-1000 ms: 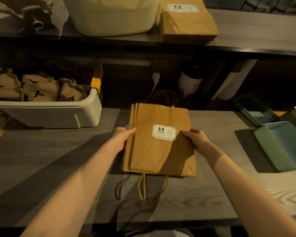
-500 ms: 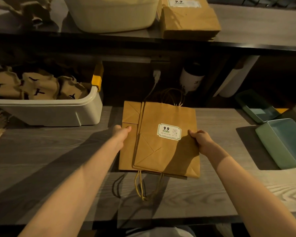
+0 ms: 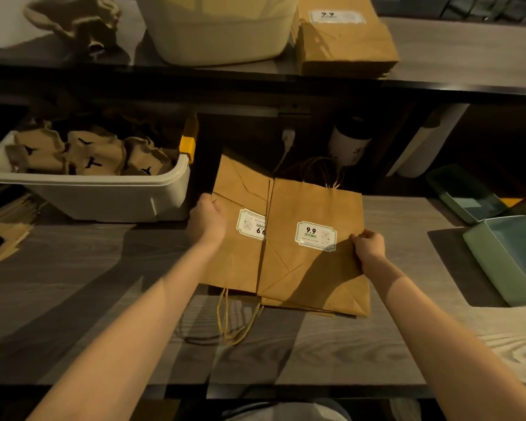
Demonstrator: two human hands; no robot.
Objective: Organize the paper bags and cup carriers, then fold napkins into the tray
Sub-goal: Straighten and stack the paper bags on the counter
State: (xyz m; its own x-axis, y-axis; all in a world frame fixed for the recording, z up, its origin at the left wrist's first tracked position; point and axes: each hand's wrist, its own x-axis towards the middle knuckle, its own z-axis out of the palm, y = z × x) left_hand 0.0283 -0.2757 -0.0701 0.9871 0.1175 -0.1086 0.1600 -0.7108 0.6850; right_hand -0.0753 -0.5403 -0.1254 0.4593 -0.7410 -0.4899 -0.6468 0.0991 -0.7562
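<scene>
Lying flat at the middle of the grey wood-grain worktop (image 3: 73, 299) are brown paper bags in 2 overlapping lots: the right bag (image 3: 313, 268) sits on top with its "9.9" label (image 3: 315, 236) upright, and the left bag (image 3: 237, 238) pokes out from beneath it toward 9 o'clock, its own label (image 3: 251, 223) turned upside down and half covered. The left hand (image 3: 208, 218) holds the left bag's outer edge, its grip closed on the paper with the thumb on top. The right hand (image 3: 368, 246) pinches the right bag's edge at 3 o'clock, fingers curled over it. Twisted cord handles (image 3: 234, 323) trail out from under the bags toward 6 o'clock, and more handles loop out at 12 o'clock. At 10 o'clock from the bags, a white bin (image 3: 88, 196) rests on the worktop holding brown moulded cup carriers (image 3: 94, 153). At 3 o'clock sits a green tray (image 3: 498, 268), with a darker tray (image 3: 465, 192) behind it. On the upper shelf (image 3: 468, 56) at 12 o'clock stand a second white tub (image 3: 219, 28) and a stack of labelled bags (image 3: 343, 38), with another cup carrier (image 3: 73, 19) at 11 o'clock.
</scene>
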